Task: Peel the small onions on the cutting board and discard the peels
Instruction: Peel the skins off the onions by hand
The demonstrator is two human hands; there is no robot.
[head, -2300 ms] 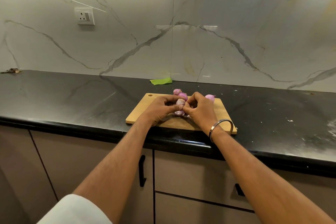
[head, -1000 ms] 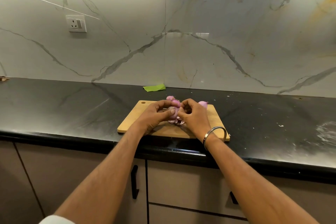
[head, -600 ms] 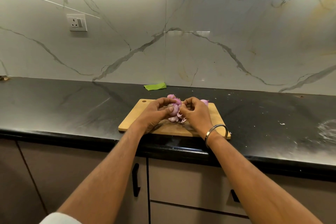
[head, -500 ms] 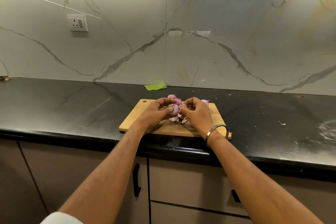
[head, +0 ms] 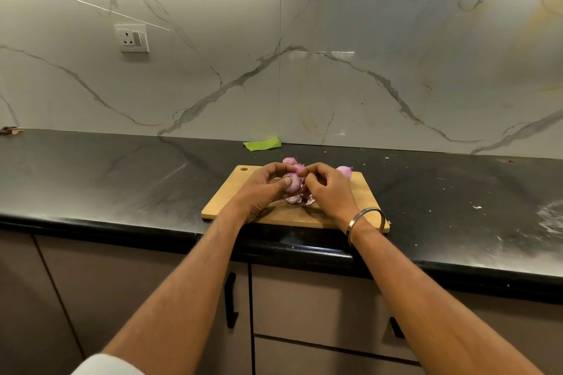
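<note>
The left hand (head: pixel 262 189) curls round a small onion (head: pixel 292 185), thumb pressed on its near side, holding it just above the cutting board (head: pixel 231 195) so it stays steady for stripping. The right hand (head: pixel 327 189) meets the same onion from the other side with fingertips pinched at its skin; the grip suggests a peel is being pulled away, though the strip itself is too small to make out. Loose peels (head: pixel 297 200) lie on the board directly beneath the held onion, apparently dropped there to be gathered and thrown away afterwards. More onions wait at the board's far edge: one (head: pixel 289 160) behind the hands, another (head: pixel 345 171) beyond the right hand. The board sits at the table's (head: pixel 122 179) near edge, within easy reach. A green scrap (head: pixel 262 144) lies beyond the board against the wall.
</note>
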